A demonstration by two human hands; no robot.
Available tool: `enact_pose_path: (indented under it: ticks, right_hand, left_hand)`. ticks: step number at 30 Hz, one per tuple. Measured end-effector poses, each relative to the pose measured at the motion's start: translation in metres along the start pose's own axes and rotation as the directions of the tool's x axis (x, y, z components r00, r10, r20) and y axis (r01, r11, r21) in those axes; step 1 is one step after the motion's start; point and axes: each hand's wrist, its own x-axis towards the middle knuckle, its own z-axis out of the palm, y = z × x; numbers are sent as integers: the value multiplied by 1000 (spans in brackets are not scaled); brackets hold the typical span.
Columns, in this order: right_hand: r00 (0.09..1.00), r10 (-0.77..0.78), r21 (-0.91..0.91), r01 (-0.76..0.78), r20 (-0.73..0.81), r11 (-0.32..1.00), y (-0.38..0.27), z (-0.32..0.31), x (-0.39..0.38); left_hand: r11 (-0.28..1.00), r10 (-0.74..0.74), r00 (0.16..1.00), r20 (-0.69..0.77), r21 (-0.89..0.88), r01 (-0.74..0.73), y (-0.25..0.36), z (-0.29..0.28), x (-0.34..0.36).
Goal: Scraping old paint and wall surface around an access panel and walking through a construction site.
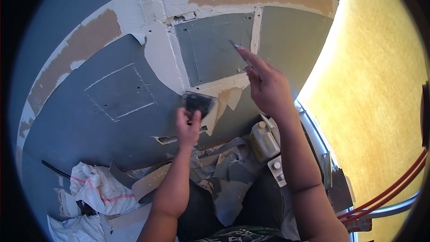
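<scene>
In front of me is a grey wall with a square grey patch panel set into it, edged by white plaster and several screw holes. My left hand is closed around a wide, dark putty knife, its blade up by the panel's lower left corner. My right hand is raised before the panel's right side, fingers closed on a thin tool with a slim dark tip pointing up and left. Blur and the fingers hide what kind it is. A second square is scored in the wall at left.
Torn scraps of wall covering lie along the wall's foot. White sacks sit at lower left. A pale jug stands below my right hand. Red hoses cross at right, beside a brightly lit yellowish surface. A slot-like hole opens low in the wall.
</scene>
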Motion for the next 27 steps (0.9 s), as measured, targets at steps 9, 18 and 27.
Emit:
enact_pose_path:
  ticks: [9,18,27]
  right_hand:
    - [937,-302,-233,338,176,912,-19,23,56]
    - [907,-303,-323,392,292,861,-20,14,74]
    - [845,-181,-481,448,503,754,-61,-14,97]
  left_hand:
    - [928,-94,910,404,367,-67,-26,25,-8]
    - [933,-159,905,395,359,7,-44,33,7]
    - [892,-36,883,467,413,-182,-60,62,5]
